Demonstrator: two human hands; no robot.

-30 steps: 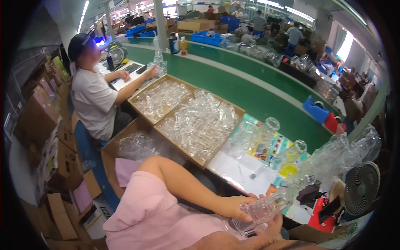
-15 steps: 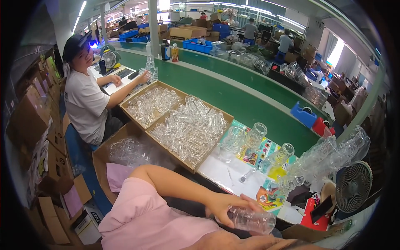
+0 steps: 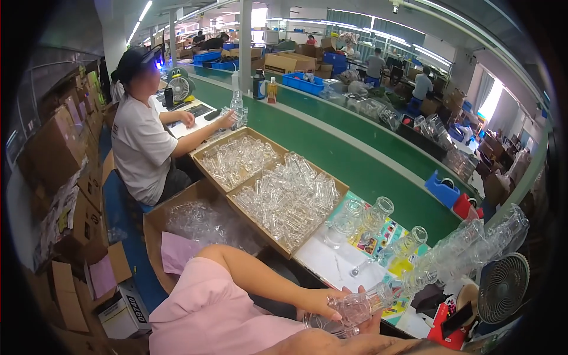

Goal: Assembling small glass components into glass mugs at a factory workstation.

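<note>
My left hand (image 3: 320, 302) is closed around the side of a clear glass vessel (image 3: 360, 303), which lies tilted low in front of me at the table's near edge. My right hand (image 3: 375, 323) supports the same vessel from below and the far side, its fingers partly hidden by the glass. Just beyond it lies another clear glass piece (image 3: 408, 242) on a colourful printed sheet. A thin glass stem with a round end (image 3: 355, 272) rests on the white tabletop (image 3: 316, 251).
Two cardboard trays (image 3: 290, 254) hold many small glass tubes. More glass vessels (image 3: 346, 222) stand on the table, and wrapped ones (image 3: 497, 234) lean at right near a fan (image 3: 503, 288). A co-worker (image 3: 142, 133) sits at left beside a green conveyor belt (image 3: 284, 130).
The vessel in my hands has turned, and its narrower end now points up to the right. My right hand's fingers show beneath it. The view has shifted left and up.
</note>
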